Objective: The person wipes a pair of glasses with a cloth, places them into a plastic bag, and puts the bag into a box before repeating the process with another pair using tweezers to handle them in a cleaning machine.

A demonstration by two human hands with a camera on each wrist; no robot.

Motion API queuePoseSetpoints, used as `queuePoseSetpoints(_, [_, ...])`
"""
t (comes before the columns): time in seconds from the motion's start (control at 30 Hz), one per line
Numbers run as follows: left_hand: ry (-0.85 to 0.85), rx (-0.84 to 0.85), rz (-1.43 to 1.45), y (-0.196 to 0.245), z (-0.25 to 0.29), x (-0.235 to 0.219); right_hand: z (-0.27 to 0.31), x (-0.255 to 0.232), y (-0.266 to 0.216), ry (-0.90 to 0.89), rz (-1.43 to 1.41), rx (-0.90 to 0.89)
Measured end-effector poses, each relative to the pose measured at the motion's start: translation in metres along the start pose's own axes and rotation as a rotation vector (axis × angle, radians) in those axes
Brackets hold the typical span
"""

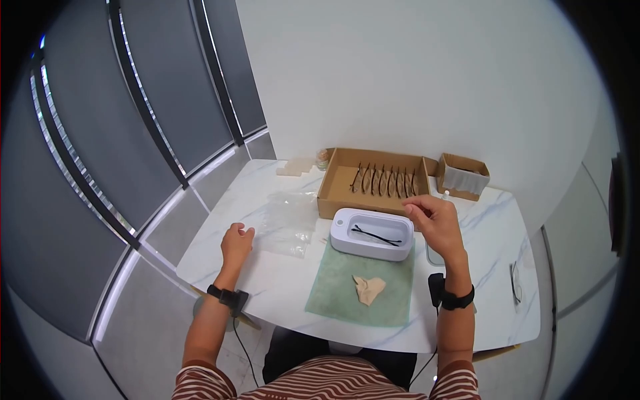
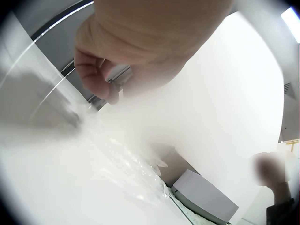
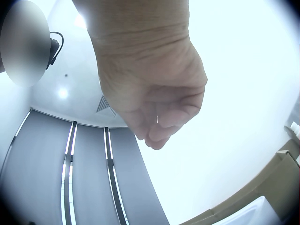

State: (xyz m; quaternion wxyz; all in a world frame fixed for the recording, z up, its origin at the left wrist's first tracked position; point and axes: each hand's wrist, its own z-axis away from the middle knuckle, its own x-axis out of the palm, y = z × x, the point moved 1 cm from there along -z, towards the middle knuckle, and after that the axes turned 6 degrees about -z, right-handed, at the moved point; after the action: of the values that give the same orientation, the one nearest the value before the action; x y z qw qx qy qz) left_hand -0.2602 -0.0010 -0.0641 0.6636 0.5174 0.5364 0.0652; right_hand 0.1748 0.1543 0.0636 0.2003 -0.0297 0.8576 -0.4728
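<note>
My left hand (image 1: 237,244) hovers over the table's left side, near a clear plastic bag (image 1: 291,223), with fingers loosely bent. In the left wrist view, the left hand (image 2: 126,51) shows no held object. My right hand (image 1: 437,223) is raised by the right end of a white ultrasonic cleaner (image 1: 363,251), its fingers bent toward the thumb. The right wrist view shows no object in the right hand (image 3: 154,103). A dark, thin eyeglass part (image 1: 377,236) lies in the cleaner's basin. Before the cleaner, a crumpled beige cloth (image 1: 368,289) rests on a green mat (image 1: 330,298).
Behind the cleaner stands a cardboard tray (image 1: 341,175) with several dark eyeglass pieces in a row. A smaller cardboard box (image 1: 463,175) is at the back right, near a white-capped bottle (image 1: 446,195). Eyeglasses (image 1: 515,283) lie by the right edge. A small jar (image 1: 323,160) stands at the back left.
</note>
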Motion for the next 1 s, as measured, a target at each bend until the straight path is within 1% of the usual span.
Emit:
queuePoseSetpoints(0.03, [0.094, 0.073, -0.099, -0.006, -0.004, -0.003, -0.001, 0.000, 0.000, 0.007, -0.004, -0.014])
queuePoseSetpoints(0.07, [0.108, 0.134, -0.171, -0.013, -0.008, -0.005, -0.001, 0.000, 0.001, 0.005, -0.006, -0.012])
queuePoseSetpoints(0.1, [0.108, 0.132, -0.171, -0.009, -0.006, -0.007, -0.002, 0.000, 0.001, 0.007, -0.006, -0.020])
queuePoseSetpoints(0.17, [0.223, 0.332, -0.161, 0.001, -0.005, -0.011, -0.002, 0.000, 0.001, 0.012, 0.003, -0.026])
queuePoseSetpoints(0.2, [0.215, 0.337, -0.150, 0.012, -0.003, -0.011, -0.002, 0.001, 0.001, 0.018, -0.049, -0.015])
queuePoseSetpoints(0.23, [0.262, 0.397, -0.052, 0.028, -0.001, -0.011, -0.001, -0.001, -0.002, 0.025, -0.096, -0.004])
queuePoseSetpoints(0.27, [0.310, 0.455, 0.051, 0.045, 0.001, -0.010, 0.000, -0.002, -0.007, 0.032, -0.076, -0.007])
queuePoseSetpoints(0.3, [0.304, 0.459, 0.071, 0.064, 0.003, -0.007, 0.001, -0.003, -0.013, 0.049, -0.151, 0.036])
queuePoseSetpoints(0.33, [0.293, 0.457, 0.213, 0.085, 0.006, -0.005, 0.003, -0.004, -0.017, 0.067, -0.229, 0.079])
queuePoseSetpoints(0.37, [0.277, 0.452, 0.353, 0.108, 0.011, -0.002, 0.003, -0.008, -0.019, 0.078, -0.213, 0.080])
queuePoseSetpoints(0.4, [0.248, 0.444, 0.503, 0.134, 0.021, 0.000, 0.003, -0.013, -0.021, 0.063, -0.131, 0.068])
queuePoseSetpoints(0.43, [0.228, 0.448, 0.518, 0.150, 0.023, 0.006, 0.004, -0.018, -0.022, 0.050, -0.047, 0.059])
queuePoseSetpoints(0.47, [0.230, 0.470, 0.593, 0.164, 0.025, 0.013, 0.006, -0.023, -0.022, 0.068, -0.025, 0.065])
queuePoseSetpoints(0.53, [0.198, 0.496, 0.694, 0.183, 0.027, 0.035, 0.011, -0.035, -0.020, 0.036, 0.116, 0.030])
queuePoseSetpoints(0.57, [0.207, 0.534, 0.770, 0.191, 0.027, 0.048, 0.015, -0.044, -0.018, 0.063, 0.142, 0.041])
queuePoseSetpoints(0.6, [0.215, 0.566, 0.846, 0.198, 0.028, 0.060, 0.020, -0.051, -0.014, 0.050, 0.294, 0.043])
queuePoseSetpoints(0.63, [0.184, 0.567, 0.868, 0.203, 0.028, 0.070, 0.024, -0.058, -0.009, 0.032, 0.446, 0.049])
queuePoseSetpoints(0.7, [0.130, 0.431, 1.053, 0.210, 0.027, 0.086, 0.036, -0.075, 0.006, 0.050, 0.526, 0.100])
queuePoseSetpoints(0.73, [0.126, 0.401, 1.178, 0.218, 0.030, 0.089, 0.043, -0.083, 0.014, 0.025, 0.620, 0.169])
queuePoseSetpoints(0.77, [0.100, 0.390, 1.194, 0.223, 0.033, 0.087, 0.050, -0.091, 0.023, -0.003, 0.711, 0.241])
queuePoseSetpoints(0.83, [0.079, 0.277, 1.346, 0.227, 0.033, 0.079, 0.066, -0.104, 0.044, -0.135, 0.893, 0.412])
queuePoseSetpoints(0.9, [0.049, 0.250, 1.380, 0.228, 0.029, 0.073, 0.085, -0.107, 0.059, -0.211, 0.977, 0.509])
queuePoseSetpoints(0.97, [0.028, 0.220, 1.385, 0.222, 0.018, 0.071, 0.100, -0.108, 0.071, -0.269, 1.032, 0.512])
queuePoseSetpoints(1.0, [0.015, 0.212, 1.347, 0.217, 0.013, 0.074, 0.104, -0.105, 0.076, -0.293, 1.034, 0.573])
